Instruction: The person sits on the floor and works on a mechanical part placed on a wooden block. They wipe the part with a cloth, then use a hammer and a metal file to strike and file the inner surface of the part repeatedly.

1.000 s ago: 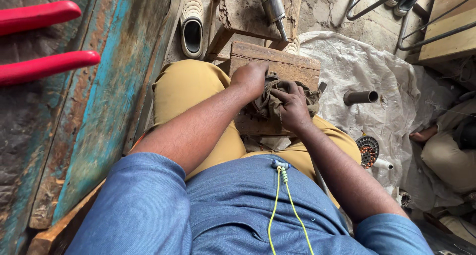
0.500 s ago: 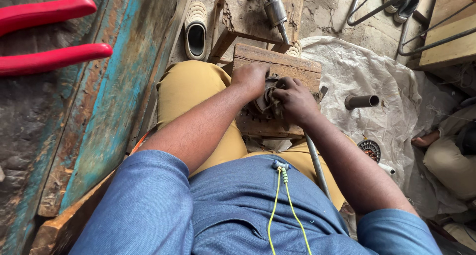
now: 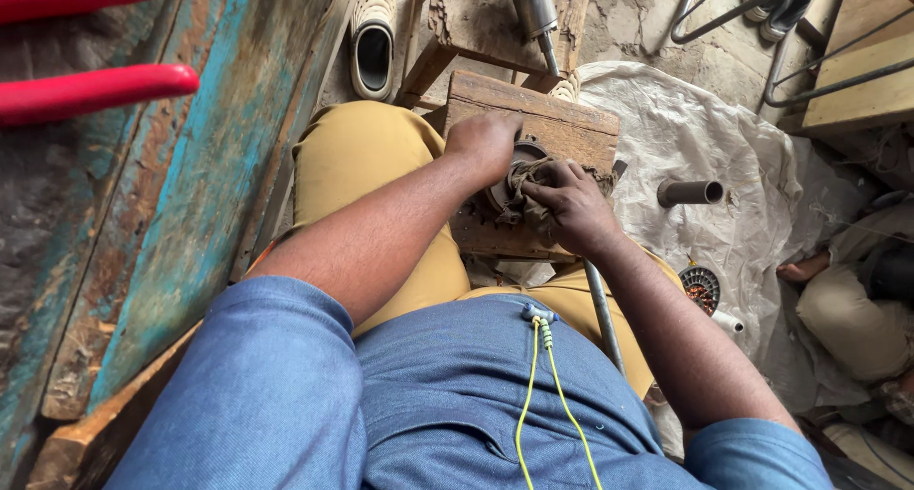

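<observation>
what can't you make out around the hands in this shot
- Head view: round metal part on the wooden block, mostly hidden by the left hand, the right hand and the rag.
- Metal rod: top hidden under the right wrist.
- Red handles: cut off by the left edge.

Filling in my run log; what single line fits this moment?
left hand: steadies round metal part | right hand: presses rag on it | base: wooden block

A round metal part point(image 3: 514, 171) lies on the wooden block point(image 3: 552, 128) (on the lap), a pipe piece point(image 3: 690, 192) to its right
</observation>
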